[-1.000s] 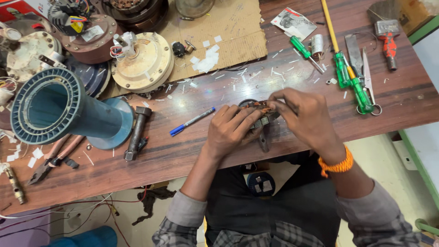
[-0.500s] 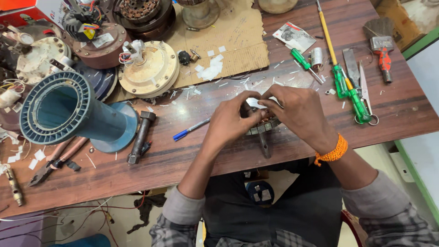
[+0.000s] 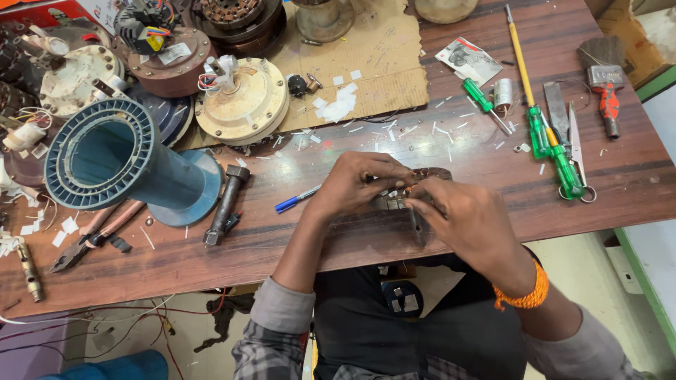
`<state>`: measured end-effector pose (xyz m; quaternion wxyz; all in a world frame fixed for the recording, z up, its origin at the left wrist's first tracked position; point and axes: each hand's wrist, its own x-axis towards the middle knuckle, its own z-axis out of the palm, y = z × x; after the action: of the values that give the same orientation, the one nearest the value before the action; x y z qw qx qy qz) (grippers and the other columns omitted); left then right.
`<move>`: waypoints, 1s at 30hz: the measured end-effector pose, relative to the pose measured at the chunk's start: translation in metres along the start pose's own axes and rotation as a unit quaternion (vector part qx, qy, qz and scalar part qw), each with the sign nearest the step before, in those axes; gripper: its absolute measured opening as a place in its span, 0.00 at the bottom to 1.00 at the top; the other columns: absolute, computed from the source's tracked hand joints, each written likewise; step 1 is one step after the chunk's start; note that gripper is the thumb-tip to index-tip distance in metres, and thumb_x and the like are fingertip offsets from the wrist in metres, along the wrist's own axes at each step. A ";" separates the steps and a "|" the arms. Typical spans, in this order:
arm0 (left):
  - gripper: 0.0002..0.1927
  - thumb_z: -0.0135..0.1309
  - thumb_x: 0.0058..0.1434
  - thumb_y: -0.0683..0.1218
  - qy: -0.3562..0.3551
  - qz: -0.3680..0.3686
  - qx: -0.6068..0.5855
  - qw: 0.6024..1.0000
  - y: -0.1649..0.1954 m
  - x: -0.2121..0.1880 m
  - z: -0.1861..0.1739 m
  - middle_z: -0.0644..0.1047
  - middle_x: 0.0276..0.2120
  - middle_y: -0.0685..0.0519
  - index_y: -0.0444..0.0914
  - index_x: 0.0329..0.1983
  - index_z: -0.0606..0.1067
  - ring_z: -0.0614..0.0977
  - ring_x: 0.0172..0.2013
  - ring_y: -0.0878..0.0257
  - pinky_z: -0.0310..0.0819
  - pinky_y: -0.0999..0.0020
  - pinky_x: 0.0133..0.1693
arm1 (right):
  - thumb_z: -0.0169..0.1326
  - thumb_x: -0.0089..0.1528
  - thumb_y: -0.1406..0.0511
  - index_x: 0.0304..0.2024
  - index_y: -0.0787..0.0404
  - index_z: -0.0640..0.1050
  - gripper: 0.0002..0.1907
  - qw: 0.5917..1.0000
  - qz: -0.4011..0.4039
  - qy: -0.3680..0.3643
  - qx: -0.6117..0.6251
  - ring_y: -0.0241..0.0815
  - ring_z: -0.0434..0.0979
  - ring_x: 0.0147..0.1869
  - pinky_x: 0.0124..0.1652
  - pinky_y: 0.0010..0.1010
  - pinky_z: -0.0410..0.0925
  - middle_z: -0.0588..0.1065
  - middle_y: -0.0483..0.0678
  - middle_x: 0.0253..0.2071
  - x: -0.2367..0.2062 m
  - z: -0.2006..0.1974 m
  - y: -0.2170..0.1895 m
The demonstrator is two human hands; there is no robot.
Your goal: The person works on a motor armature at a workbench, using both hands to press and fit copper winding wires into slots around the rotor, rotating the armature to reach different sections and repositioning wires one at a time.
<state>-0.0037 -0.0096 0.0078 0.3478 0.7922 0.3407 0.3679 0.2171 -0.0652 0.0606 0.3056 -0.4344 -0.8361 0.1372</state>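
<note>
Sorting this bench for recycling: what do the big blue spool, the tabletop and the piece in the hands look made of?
Big blue spool: likely moulded plastic, matte, with ribbed flanges. Tabletop: wood or wood-look laminate, reddish-brown grain, slightly glossy. Piece between the left hand and right hand: seems dark metal with coppery windings, but it is mostly hidden.

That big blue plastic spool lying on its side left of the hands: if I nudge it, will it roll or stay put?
The big blue ribbed plastic spool lies on its side on round flanges, so it would probably roll, likely in a curve. It looks hollow, so probably light for its size. The black-handled hammer beside its lower flange and the long-handled pliers might block it.
</note>
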 end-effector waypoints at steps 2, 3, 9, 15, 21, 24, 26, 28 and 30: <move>0.12 0.62 0.59 0.41 -0.001 0.021 0.005 1.000 -0.001 0.000 0.000 0.85 0.42 0.53 0.43 0.47 0.83 0.88 0.41 0.61 0.83 0.68 0.44 | 0.63 0.61 0.63 0.37 0.60 0.79 0.08 0.999 -0.030 0.032 -0.007 0.50 0.80 0.29 0.28 0.38 0.69 0.78 0.51 0.29 -0.008 0.003 -0.002; 0.12 0.62 0.60 0.41 0.000 0.026 0.020 0.999 -0.001 0.000 0.000 0.85 0.41 0.53 0.43 0.47 0.83 0.88 0.41 0.61 0.82 0.68 0.44 | 0.63 0.61 0.64 0.37 0.60 0.78 0.08 0.999 -0.031 0.038 -0.015 0.50 0.79 0.29 0.27 0.38 0.68 0.78 0.51 0.28 -0.012 0.005 -0.001; 0.10 0.62 0.61 0.46 0.004 0.021 0.028 0.999 0.014 0.002 -0.003 0.85 0.40 0.52 0.42 0.45 0.84 0.87 0.39 0.58 0.81 0.66 0.42 | 0.63 0.58 0.68 0.35 0.60 0.79 0.05 0.998 -0.044 0.048 -0.018 0.47 0.79 0.26 0.26 0.37 0.68 0.78 0.49 0.28 -0.040 0.036 0.013; 0.22 0.68 0.52 0.54 0.039 0.041 0.151 0.987 0.047 -0.019 -0.001 0.81 0.40 0.49 0.39 0.46 0.79 0.84 0.40 0.51 0.77 0.60 0.39 | 0.61 0.57 0.72 0.36 0.62 0.78 0.06 0.994 -0.016 0.111 -0.001 0.50 0.78 0.28 0.27 0.38 0.67 0.77 0.51 0.29 -0.061 0.070 0.042; 0.23 0.68 0.54 0.51 0.083 0.085 0.322 0.939 0.040 -0.020 0.028 0.79 0.45 0.52 0.41 0.50 0.77 0.82 0.43 0.54 0.76 0.57 0.42 | 0.61 0.60 0.73 0.41 0.62 0.80 0.07 0.986 0.022 0.156 0.052 0.45 0.80 0.32 0.32 0.33 0.71 0.79 0.51 0.35 -0.069 0.052 0.055; 0.23 0.67 0.55 0.49 0.093 0.159 0.338 0.923 0.027 -0.021 0.026 0.79 0.48 0.51 0.39 0.52 0.76 0.82 0.44 0.55 0.77 0.60 0.43 | 0.65 0.58 0.71 0.38 0.62 0.82 0.06 0.990 0.053 0.128 0.036 0.43 0.76 0.28 0.29 0.34 0.68 0.77 0.50 0.30 -0.059 0.025 0.055; 0.25 0.67 0.53 0.49 0.085 0.183 0.346 0.916 0.020 -0.023 0.024 0.80 0.47 0.52 0.38 0.53 0.76 0.82 0.44 0.56 0.78 0.60 0.43 | 0.66 0.58 0.71 0.38 0.63 0.82 0.07 0.992 0.038 0.111 0.036 0.42 0.75 0.27 0.29 0.34 0.67 0.76 0.50 0.29 -0.051 0.006 0.052; 0.25 0.67 0.53 0.48 0.083 0.182 0.348 0.916 0.017 -0.025 0.024 0.80 0.47 0.52 0.38 0.53 0.76 0.82 0.43 0.56 0.78 0.60 0.43 | 0.63 0.59 0.73 0.40 0.63 0.80 0.07 0.992 -0.028 0.115 0.053 0.41 0.77 0.31 0.31 0.31 0.69 0.77 0.49 0.33 -0.045 -0.009 0.047; 0.25 0.68 0.52 0.48 0.084 0.180 0.345 0.917 0.015 -0.025 0.025 0.79 0.47 0.52 0.38 0.53 0.76 0.81 0.43 0.56 0.78 0.60 0.42 | 0.64 0.59 0.74 0.40 0.64 0.80 0.08 0.992 -0.046 0.112 0.036 0.43 0.77 0.31 0.31 0.33 0.68 0.75 0.49 0.32 -0.039 -0.017 0.038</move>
<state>0.0081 -0.0449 -0.0010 -0.0492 0.8770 0.3265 0.3489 0.2688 -0.0751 0.0393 0.4189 -0.3969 -0.8102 0.1034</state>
